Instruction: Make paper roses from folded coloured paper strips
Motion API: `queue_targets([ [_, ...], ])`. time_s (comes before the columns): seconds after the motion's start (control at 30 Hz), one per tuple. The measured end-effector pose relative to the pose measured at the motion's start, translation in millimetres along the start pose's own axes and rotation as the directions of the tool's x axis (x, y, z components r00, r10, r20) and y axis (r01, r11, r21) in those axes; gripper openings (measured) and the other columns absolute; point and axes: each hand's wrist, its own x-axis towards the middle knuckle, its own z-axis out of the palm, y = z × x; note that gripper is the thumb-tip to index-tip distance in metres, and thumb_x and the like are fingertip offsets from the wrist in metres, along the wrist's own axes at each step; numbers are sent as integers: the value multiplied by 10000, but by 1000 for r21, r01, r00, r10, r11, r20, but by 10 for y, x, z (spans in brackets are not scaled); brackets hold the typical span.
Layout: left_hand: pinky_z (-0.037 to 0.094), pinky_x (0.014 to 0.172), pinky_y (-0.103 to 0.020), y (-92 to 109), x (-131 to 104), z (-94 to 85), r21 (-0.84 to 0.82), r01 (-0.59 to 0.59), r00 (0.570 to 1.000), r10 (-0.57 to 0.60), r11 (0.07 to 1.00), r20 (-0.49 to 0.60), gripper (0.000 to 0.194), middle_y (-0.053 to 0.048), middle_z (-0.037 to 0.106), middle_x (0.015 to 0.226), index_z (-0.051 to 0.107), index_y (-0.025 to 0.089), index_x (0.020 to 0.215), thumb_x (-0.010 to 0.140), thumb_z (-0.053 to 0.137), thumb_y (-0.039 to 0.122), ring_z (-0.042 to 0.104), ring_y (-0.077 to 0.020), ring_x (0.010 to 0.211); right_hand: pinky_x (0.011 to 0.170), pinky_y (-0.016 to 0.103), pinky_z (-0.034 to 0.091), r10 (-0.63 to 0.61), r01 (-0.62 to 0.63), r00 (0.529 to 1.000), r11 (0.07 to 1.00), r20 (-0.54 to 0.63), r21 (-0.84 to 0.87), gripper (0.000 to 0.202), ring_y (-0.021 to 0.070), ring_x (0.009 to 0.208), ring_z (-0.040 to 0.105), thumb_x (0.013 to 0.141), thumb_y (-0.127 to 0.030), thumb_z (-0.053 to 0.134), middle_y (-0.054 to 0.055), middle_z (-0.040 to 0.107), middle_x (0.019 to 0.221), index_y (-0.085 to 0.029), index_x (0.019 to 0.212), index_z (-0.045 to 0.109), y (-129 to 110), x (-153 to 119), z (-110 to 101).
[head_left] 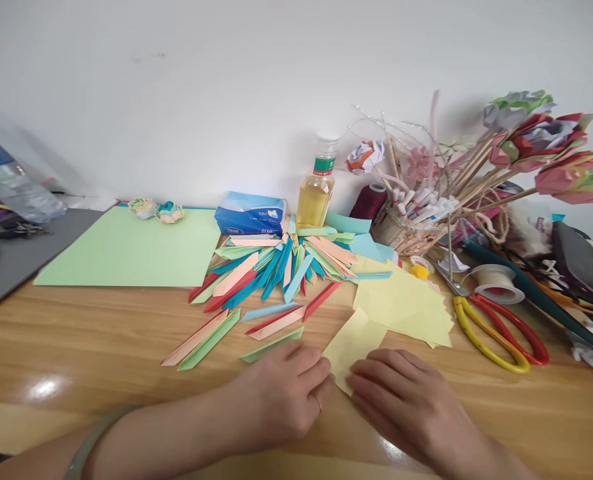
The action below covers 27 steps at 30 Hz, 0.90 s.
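A small sheet of pale yellow paper (pixel 354 343) lies on the wooden table between my hands, with a fold across it. My left hand (pixel 291 387), wearing a ring, has its fingers curled in at the sheet's lower left edge. On the other side, my right hand (pixel 406 390) keeps its fingers together over the lower right edge; both thumbs are largely hidden. Just beyond my left hand lies a folded green paper strip (pixel 274 345). More yellow sheets (pixel 406 300) are spread behind my right hand.
Folded strips in several colours (pixel 271 267) are heaped in front of a blue tissue pack (pixel 251 213) and a bottle (pixel 314 200). Scissors (pixel 501 333) lie at right near a spool (pixel 496 283). Green sheets (pixel 136 250) lie at left. Paper flowers (pixel 541 140) lean at the back right.
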Motion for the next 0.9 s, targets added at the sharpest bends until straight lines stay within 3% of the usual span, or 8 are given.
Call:
queue_targets([
  [0.17, 456, 722, -336, 28, -8, -3, -13, -24, 1000, 24, 1000, 20, 136, -85, 597, 856, 581, 120, 828, 849, 448, 95, 536, -161, 783, 625, 269, 432, 261, -287, 955, 931, 140, 225, 123, 149, 734, 538, 862, -144, 477, 35, 592, 794, -193, 815, 581, -11, 29, 33],
  [0.3, 459, 705, -331, 43, -9, -3, -20, -9, 1000, 9, 1000, 11, 152, -105, 599, 876, 570, 114, 816, 852, 425, 84, 537, -165, 791, 609, 275, 426, 353, -392, 916, 888, 191, 241, 150, 157, 726, 525, 871, -150, 441, 33, 562, 771, -190, 761, 535, -22, 59, 69],
  [0.53, 467, 636, -301, 44, 9, -42, -69, 11, 999, -7, 998, 51, 145, -105, 596, 861, 574, 106, 854, 838, 431, 90, 536, -171, 768, 564, 265, 412, 458, -486, 871, 854, 177, 185, 158, 150, 657, 515, 844, -150, 451, 21, 532, 712, -190, 699, 500, -63, 78, 112],
  [0.8, 463, 636, -300, 40, 42, -87, -61, 14, 992, -7, 998, 124, 270, -87, 572, 843, 537, 65, 1094, 860, 429, 145, 519, -170, 752, 560, 253, 410, 450, -468, 883, 864, 135, 183, 167, 142, 650, 520, 838, -149, 460, 13, 535, 696, -190, 683, 507, -44, 48, 159],
  [0.9, 452, 621, -307, 47, 50, -80, -49, 1, 989, 6, 999, 148, 250, -72, 551, 816, 556, 75, 1064, 851, 455, 160, 507, -174, 737, 540, 249, 400, 452, -465, 885, 865, 107, 190, 176, 141, 627, 513, 833, -151, 462, 10, 532, 677, -193, 667, 501, -50, 72, 160],
])
